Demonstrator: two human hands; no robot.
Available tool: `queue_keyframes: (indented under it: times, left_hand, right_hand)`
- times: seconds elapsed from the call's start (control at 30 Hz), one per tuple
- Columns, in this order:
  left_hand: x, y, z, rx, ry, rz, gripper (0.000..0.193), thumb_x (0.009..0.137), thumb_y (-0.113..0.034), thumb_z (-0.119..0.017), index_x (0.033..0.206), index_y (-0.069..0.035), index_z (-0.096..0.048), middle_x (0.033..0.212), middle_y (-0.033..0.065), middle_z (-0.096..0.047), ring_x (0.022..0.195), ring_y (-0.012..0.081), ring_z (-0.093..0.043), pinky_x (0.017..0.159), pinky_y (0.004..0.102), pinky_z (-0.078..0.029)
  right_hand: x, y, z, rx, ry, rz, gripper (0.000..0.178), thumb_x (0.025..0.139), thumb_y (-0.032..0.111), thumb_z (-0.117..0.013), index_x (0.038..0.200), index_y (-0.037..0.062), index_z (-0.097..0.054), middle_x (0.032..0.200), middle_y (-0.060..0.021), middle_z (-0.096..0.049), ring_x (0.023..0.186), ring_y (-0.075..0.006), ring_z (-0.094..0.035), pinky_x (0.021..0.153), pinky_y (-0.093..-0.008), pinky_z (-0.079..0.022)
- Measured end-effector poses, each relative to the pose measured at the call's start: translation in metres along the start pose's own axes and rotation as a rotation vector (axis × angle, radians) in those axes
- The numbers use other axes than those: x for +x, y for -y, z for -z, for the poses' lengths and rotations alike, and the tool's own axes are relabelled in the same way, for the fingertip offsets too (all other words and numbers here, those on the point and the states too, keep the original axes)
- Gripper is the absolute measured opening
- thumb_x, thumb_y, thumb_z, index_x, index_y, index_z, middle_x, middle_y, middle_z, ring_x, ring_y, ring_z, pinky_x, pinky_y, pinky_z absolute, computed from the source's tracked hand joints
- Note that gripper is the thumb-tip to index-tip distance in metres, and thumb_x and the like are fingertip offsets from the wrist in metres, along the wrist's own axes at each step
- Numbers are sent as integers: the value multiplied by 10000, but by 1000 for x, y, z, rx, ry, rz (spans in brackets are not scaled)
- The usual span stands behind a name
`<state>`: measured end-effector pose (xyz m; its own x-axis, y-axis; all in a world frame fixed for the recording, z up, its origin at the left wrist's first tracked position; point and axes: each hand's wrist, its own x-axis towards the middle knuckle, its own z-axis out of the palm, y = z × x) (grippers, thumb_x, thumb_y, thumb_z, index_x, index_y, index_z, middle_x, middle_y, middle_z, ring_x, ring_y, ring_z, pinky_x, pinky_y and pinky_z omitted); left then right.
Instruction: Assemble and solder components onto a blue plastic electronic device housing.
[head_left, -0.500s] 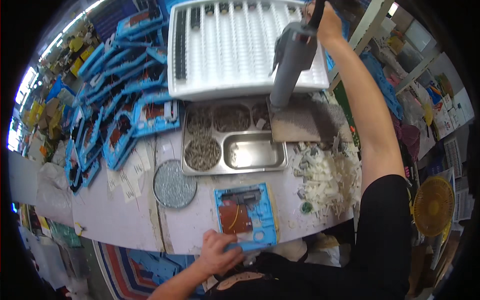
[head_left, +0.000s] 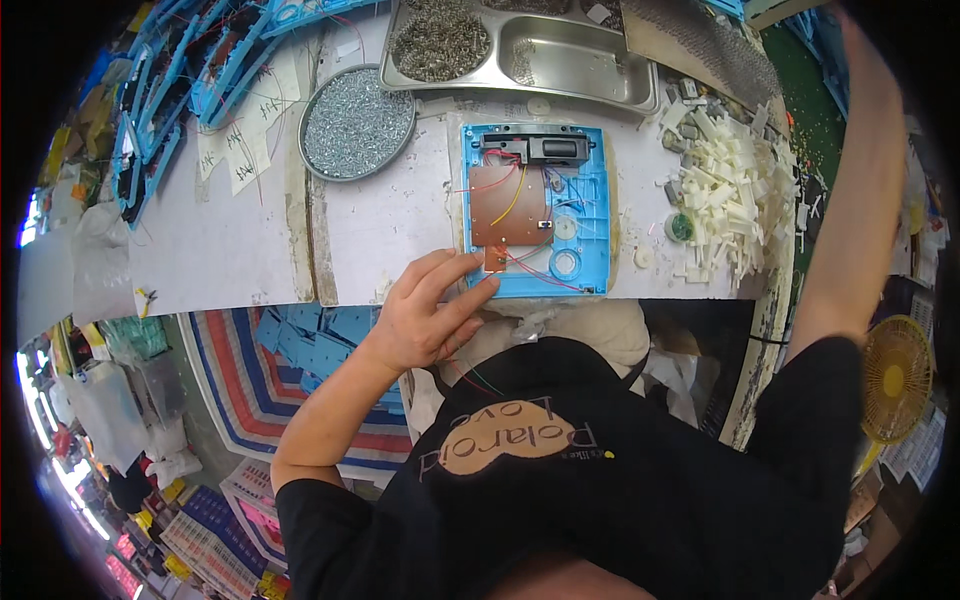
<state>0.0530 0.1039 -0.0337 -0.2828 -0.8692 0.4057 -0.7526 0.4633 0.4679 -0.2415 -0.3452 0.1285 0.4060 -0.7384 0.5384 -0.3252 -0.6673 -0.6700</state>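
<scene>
A blue plastic casing (head_left: pixel 597 215) lies on the table in front of me. It holds a brown circuit board (head_left: pixel 507 205), a smaller orange-brown board (head_left: pixel 495 259), a black part (head_left: pixel 557 149) along the far edge, and thin red, yellow and dark wires. My left hand (head_left: pixel 425 310) rests at the casing's near left corner. Two of its fingers stretch out over the rim beside the smaller board; the others bend below the edge. My right forearm (head_left: pixel 855 200) reaches far forward at the right, and its hand lies beyond the upper edge of the picture.
A round dish of small silvery screws (head_left: pixel 358 125) stands left of the casing. Behind it sits a steel compartment tray (head_left: pixel 480 75) with small metal parts. White plastic pieces (head_left: pixel 730 190) are heaped at the right. Several blue casings (head_left: pixel 170 90) pile up at the far left.
The view has tipped down toward my body. The grey power screwdriver, the white foam tray and my right hand have left the picture. My left hand stays at the casing's corner.
</scene>
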Motion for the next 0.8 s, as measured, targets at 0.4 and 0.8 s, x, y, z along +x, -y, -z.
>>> queue_keyframes:
  times: [0.4, 0.8]
  left_hand:
    - [4, -5, 7, 2, 18, 15, 408, 781, -169, -766, 1175, -73, -729, 1216, 108, -651, 1070, 320, -580, 919, 422, -501]
    - [6, -13, 18, -7, 20, 33, 522, 669, -65, -729, 1190, -101, -732, 1290, 143, -632, 1065, 340, -617, 904, 433, -543]
  right_hand:
    - [-257, 117, -123, -22, 545, 304, 265, 736, 44, -790, 990, 90, -734, 980, -46, -700, 1000, -317, -571, 874, -410, -485]
    - [-251, 118, -116, -29, 606, 320, 344, 709, 82, -824, 1044, 100, -746, 1103, -63, -693, 1074, -331, -562, 913, -431, -480]
